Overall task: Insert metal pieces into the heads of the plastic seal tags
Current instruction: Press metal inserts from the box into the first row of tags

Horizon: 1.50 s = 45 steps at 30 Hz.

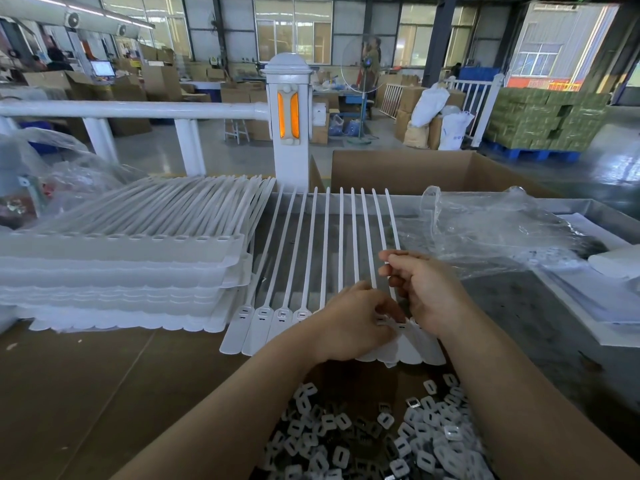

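A joined row of white plastic seal tags (277, 271) lies flat in front of me, heads towards me and tails pointing away. My left hand (353, 323) rests on the heads at the right end of the row, its fingertips pinching at one head; what is under them is hidden. My right hand (422, 292) is just to its right, fingers curled, thumb and forefinger pinched around the thin tail of the outermost tag. A pile of small metal and white plastic pieces (381, 434) lies on the cardboard between my forearms.
Stacked sheets of seal tags (121, 258) stand at the left. Crumpled clear plastic (485, 230) lies to the right, with flat white sheets (606, 306) beyond. An open cardboard box (415, 168) and a white railing post (289, 123) stand behind the table.
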Each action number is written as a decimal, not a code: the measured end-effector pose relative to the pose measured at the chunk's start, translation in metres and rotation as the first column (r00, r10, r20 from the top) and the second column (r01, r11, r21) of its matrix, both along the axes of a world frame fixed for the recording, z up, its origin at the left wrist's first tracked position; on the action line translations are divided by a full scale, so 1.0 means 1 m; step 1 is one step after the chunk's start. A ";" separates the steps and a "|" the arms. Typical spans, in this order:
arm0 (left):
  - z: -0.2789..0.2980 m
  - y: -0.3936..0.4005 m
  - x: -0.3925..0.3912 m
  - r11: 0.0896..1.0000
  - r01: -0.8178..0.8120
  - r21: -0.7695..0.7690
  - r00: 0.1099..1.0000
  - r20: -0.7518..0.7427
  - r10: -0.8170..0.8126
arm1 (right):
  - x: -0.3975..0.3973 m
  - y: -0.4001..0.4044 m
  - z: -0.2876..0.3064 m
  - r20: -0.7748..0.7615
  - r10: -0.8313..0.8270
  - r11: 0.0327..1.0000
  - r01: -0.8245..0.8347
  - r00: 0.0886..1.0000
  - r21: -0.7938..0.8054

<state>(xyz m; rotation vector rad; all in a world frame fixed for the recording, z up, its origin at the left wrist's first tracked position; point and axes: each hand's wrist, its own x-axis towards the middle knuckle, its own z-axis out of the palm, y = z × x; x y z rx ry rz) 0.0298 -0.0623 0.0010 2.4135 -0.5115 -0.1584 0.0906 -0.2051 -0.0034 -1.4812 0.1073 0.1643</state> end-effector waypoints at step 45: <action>0.037 -0.007 -0.034 0.860 0.392 0.326 0.916 -0.230 -0.330 | -0.018 0.004 0.013 0.066 0.441 0.793 -0.355 0.895 -0.495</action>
